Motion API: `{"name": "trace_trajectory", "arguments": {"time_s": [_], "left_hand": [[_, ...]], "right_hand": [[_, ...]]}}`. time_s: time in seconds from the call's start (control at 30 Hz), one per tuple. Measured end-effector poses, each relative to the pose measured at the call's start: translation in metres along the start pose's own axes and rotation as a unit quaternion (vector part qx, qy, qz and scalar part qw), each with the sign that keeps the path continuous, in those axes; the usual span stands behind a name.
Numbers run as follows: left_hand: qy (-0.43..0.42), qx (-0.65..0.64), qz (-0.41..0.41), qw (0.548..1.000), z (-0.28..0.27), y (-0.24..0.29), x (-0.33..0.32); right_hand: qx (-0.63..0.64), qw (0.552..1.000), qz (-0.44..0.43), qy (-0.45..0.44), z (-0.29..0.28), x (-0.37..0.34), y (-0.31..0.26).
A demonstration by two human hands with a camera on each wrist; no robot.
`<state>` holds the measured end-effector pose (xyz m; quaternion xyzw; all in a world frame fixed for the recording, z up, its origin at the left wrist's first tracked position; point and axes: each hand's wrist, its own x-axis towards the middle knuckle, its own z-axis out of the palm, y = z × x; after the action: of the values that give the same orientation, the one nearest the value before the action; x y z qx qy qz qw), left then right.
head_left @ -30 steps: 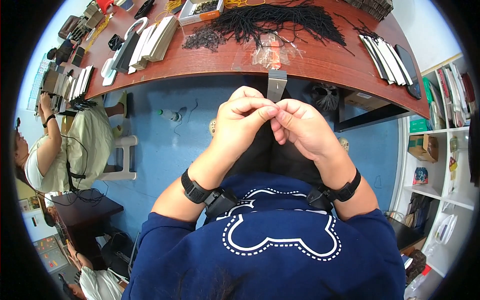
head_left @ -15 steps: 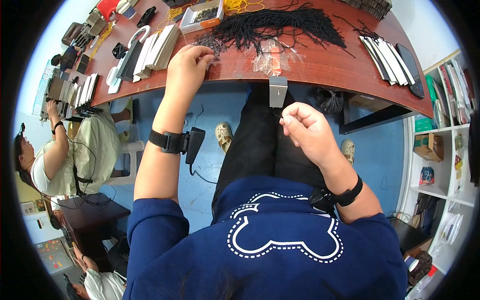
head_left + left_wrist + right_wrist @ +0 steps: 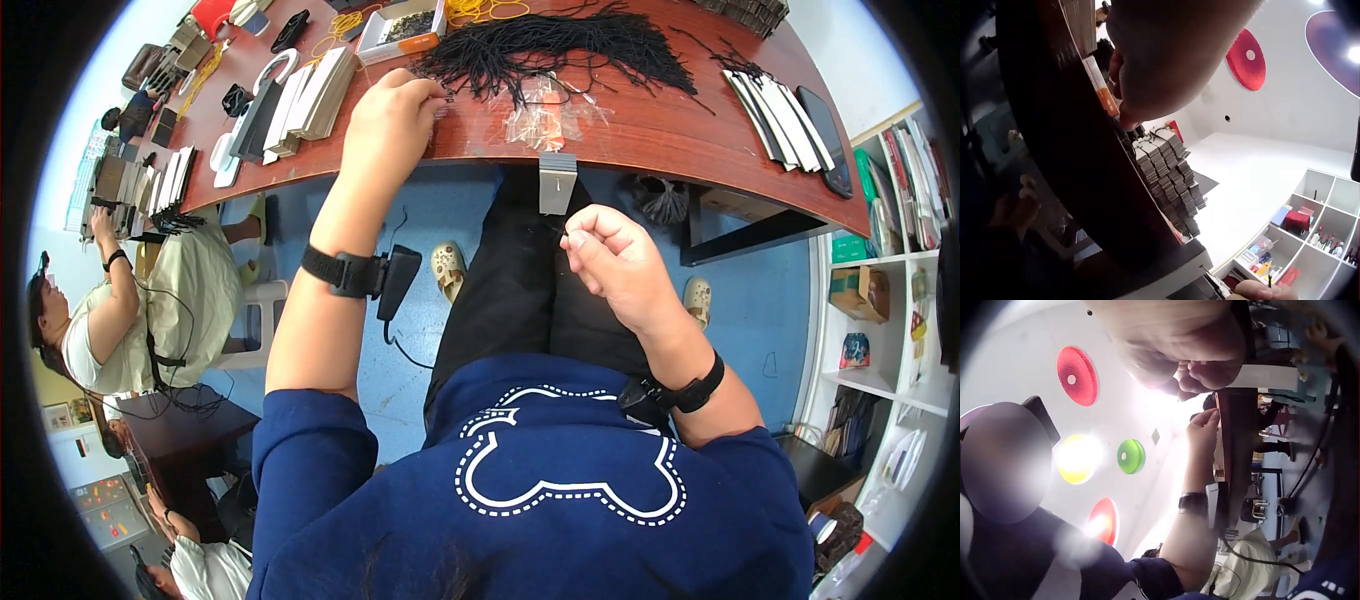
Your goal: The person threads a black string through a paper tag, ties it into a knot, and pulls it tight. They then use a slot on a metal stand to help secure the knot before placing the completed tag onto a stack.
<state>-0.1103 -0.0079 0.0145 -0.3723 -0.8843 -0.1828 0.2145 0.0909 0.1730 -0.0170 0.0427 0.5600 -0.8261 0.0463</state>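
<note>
My left hand (image 3: 392, 118) reaches over the table, fingers bent down at a pile of small black pieces (image 3: 449, 98). The hand covers most of that pile, and I cannot tell whether the fingertips pinch a piece. Above my lap, my right hand (image 3: 618, 262) pinches a thin black strand (image 3: 560, 232) between thumb and forefinger; its dark tip stands up from the fingers in the left wrist view. Just beyond this hand, a stack of grey tags (image 3: 557, 185) juts over the table's near edge.
A bundle of black cords (image 3: 570, 50) lies behind clear plastic bags (image 3: 545, 115). An open white box (image 3: 402, 35) and stacks of pale cards (image 3: 318, 95) are to the left. White tags (image 3: 775, 120) and a phone (image 3: 825, 140) lie right. Another person (image 3: 95, 330) sits at left.
One second ago both hands met before the grey stack. My left hand has since gone to the black pile and shifted slightly right there; my right hand moved slightly right and down, then stayed.
</note>
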Motion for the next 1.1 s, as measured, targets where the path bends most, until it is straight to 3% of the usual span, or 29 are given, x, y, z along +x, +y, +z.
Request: {"name": "trace_trajectory", "arguments": {"time_s": [0.17,0.27,0.4,0.53,0.6,0.7,0.73,0.83,0.9,0.97,1.1], "left_hand": [[-0.028,0.036,-0.002,0.999,0.012,-0.004,0.012],[0.0,0.017,0.028,0.999,0.015,-0.008,0.014],[0.057,-0.016,-0.002,0.998,0.002,0.001,0.015],[0.051,-0.126,-0.039,0.99,-0.018,0.043,-0.01],[-0.033,-0.313,-0.068,0.947,-0.02,0.064,-0.033],[-0.097,-0.4,-0.077,0.908,-0.027,0.098,-0.058],[-0.123,-0.383,-0.06,0.914,-0.032,0.104,-0.061],[-0.089,-0.409,-0.031,0.908,-0.029,0.11,-0.068],[-0.094,-0.342,0.073,0.932,-0.032,0.105,-0.064],[-0.092,-0.341,0.077,0.932,-0.03,0.103,-0.065],[-0.073,-0.333,0.078,0.937,-0.032,0.103,-0.067]], "right_hand": [[-0.012,1.0,-0.002,0.001,-0.002,-0.003,-0.003],[-0.002,1.0,-0.015,0.017,-0.001,-0.003,-0.006],[0.009,1.0,-0.012,0.003,-0.004,-0.002,-0.004],[0.043,0.999,-0.005,-0.007,-0.001,-0.003,-0.01],[0.048,0.999,-0.003,-0.009,-0.002,-0.003,-0.008],[0.14,0.988,0.023,-0.066,-0.003,-0.002,-0.004],[0.165,0.984,0.033,-0.064,0.0,-0.002,-0.005],[0.179,0.98,0.064,-0.057,0.004,-0.004,-0.006],[0.169,0.981,0.082,-0.053,0.004,-0.004,-0.006],[0.171,0.977,0.085,-0.094,0.0,-0.004,-0.003],[0.141,0.983,0.082,-0.087,0.001,-0.005,-0.004]]}}
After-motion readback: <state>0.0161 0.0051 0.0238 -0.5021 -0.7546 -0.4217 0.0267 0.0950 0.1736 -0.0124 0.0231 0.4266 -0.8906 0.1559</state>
